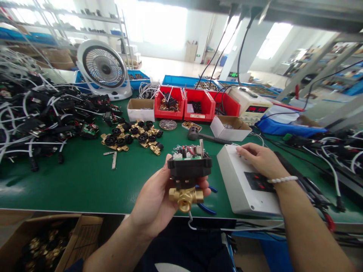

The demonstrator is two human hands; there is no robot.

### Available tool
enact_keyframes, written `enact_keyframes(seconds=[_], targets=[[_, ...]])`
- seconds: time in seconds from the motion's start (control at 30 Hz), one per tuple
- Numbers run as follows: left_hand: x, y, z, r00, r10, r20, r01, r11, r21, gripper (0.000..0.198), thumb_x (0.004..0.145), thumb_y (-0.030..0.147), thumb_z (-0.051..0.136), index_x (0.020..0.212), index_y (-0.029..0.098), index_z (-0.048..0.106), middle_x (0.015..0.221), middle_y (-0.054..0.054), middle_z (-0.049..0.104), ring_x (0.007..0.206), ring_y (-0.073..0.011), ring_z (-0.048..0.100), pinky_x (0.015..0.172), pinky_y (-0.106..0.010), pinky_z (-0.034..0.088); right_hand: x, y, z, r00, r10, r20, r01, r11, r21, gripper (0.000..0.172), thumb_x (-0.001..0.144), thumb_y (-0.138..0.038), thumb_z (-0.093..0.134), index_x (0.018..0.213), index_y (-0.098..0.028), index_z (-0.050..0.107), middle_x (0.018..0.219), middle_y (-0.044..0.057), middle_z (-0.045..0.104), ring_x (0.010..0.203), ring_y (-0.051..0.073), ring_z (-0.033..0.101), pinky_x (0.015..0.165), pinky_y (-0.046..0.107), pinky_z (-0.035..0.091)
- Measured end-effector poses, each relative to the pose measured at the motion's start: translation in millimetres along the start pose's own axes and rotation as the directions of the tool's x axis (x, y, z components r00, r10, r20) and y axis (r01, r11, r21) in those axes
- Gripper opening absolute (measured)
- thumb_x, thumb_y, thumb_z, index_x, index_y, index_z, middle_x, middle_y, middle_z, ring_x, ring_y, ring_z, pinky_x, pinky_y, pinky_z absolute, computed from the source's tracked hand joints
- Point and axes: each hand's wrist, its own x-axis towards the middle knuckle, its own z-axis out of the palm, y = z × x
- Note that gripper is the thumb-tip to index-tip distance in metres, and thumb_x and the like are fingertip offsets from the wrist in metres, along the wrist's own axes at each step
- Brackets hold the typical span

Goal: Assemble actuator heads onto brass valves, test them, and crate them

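Right, I'm scanning for lettering on my feed, and no word comes up clearly: along the far edge of the green surface (70, 185), a pale label (197, 116) on the middle red bin (209, 109) carries dark characters I can't make out; towards the far right corner, red digits glow on the bench instrument's display (254, 109), too blurred for me; beyond that edge, two green signs (234, 74) (198, 55) stay too small to read.
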Motion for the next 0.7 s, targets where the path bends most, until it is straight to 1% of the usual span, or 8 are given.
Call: enact_keyframes(seconds=[0.07, 0.13, 0.2, 0.33, 0.47, 0.57, 0.7], targets=[[1.0, 0.3, -0.9, 0.995, -0.062, 0.079, 0.070, 0.993, -0.097, 0.029, 0.092, 0.030, 0.056, 0.090, 0.007, 0.073, 0.077, -0.008, 0.072, 0.071, -0.0162, 0.071, 0.070, -0.025, 0.060, -0.1, -1.3, -0.8, 1.000, 0.002, 0.002, -0.002, 1.000, -0.013, 0.046, 0.076, -0.063, 0.053, 0.076, -0.019, 0.067, 0.075, 0.010, 0.072, 0.070, 0.026, 0.062, 0.066, 0.036, 0.045], [1.9, 0.1, -1.9, 0.984, -0.087, 0.156, 0.116, 0.975, -0.187, 0.020, 0.083, 0.024, 0.065, 0.090, 0.008, 0.072, 0.072, -0.005, 0.069, 0.066, -0.0135, 0.068, 0.066, -0.023, 0.060, 0.1, -2.1, -1.0, 1.000, 0.008, -0.002, -0.008, 1.000, -0.017, 0.052, 0.074, -0.069, 0.052, 0.075, -0.019, 0.067, 0.075, 0.011, 0.072, 0.070, 0.027, 0.062, 0.066, 0.037, 0.045], [2.5, -0.3, -2.8, 0.977, -0.093, 0.193, 0.138, 0.963, -0.233, 0.021, 0.078, 0.025, 0.072, 0.092, 0.009, 0.072, 0.070, -0.005, 0.069, 0.063, -0.0132, 0.067, 0.064, -0.025, 0.061, 0.8, -2.0, -0.7, 1.000, 0.021, -0.005, -0.021, 1.000, -0.017, 0.056, 0.072, -0.073, 0.051, 0.074, -0.019, 0.066, 0.075, 0.012, 0.072, 0.070, 0.028, 0.062, 0.065, 0.037, 0.044], [3.1, -1.0, -4.1, 0.962, -0.086, 0.261, 0.145, 0.966, -0.215, 0.025, 0.069, 0.031, 0.084, 0.085, 0.014, 0.074, 0.059, -0.003, 0.068, 0.053, -0.0143, 0.066, 0.059, -0.028, 0.062, 2.7, 0.1, 0.7, 0.999, 0.053, -0.005, -0.053, 0.998, -0.022, 0.056, 0.066, -0.073, 0.050, 0.074, -0.019, 0.067, 0.074, 0.012, 0.071, 0.070, 0.029, 0.061, 0.065, 0.039, 0.043], [2.1, -0.1, -3.8, 0.948, -0.085, 0.305, 0.157, 0.963, -0.221, 0.022, 0.072, 0.032, 0.082, 0.083, 0.015, 0.074, 0.057, -0.003, 0.069, 0.051, -0.0148, 0.068, 0.060, -0.028, 0.062, 3.5, 1.3, 1.2, 0.998, 0.065, -0.005, -0.065, 0.997, -0.031, 0.054, 0.065, -0.071, 0.052, 0.075, -0.020, 0.067, 0.076, 0.011, 0.071, 0.072, 0.028, 0.061, 0.066, 0.039, 0.042], [2.0, 0.9, -2.6, 0.956, -0.097, 0.278, 0.168, 0.955, -0.246, 0.017, 0.076, 0.028, 0.078, 0.083, 0.014, 0.073, 0.058, -0.003, 0.069, 0.052, -0.0139, 0.067, 0.060, -0.028, 0.062, 3.2, 0.8, 1.1, 0.998, 0.066, 0.000, -0.066, 0.997, -0.032, 0.055, 0.064, -0.072, 0.055, 0.074, -0.020, 0.067, 0.075, 0.011, 0.070, 0.070, 0.027, 0.060, 0.065, 0.038, 0.042], [3.4, 2.2, -1.7, 0.967, -0.113, 0.228, 0.169, 0.954, -0.247, 0.017, 0.082, 0.031, 0.072, 0.081, 0.015, 0.072, 0.056, -0.003, 0.067, 0.050, -0.0139, 0.065, 0.057, -0.029, 0.061, 3.2, 0.3, 1.6, 0.998, 0.062, -0.001, -0.062, 0.997, -0.035, 0.055, 0.064, -0.074, 0.057, 0.072, -0.021, 0.066, 0.071, 0.010, 0.069, 0.065, 0.025, 0.058, 0.061, 0.036, 0.041]])
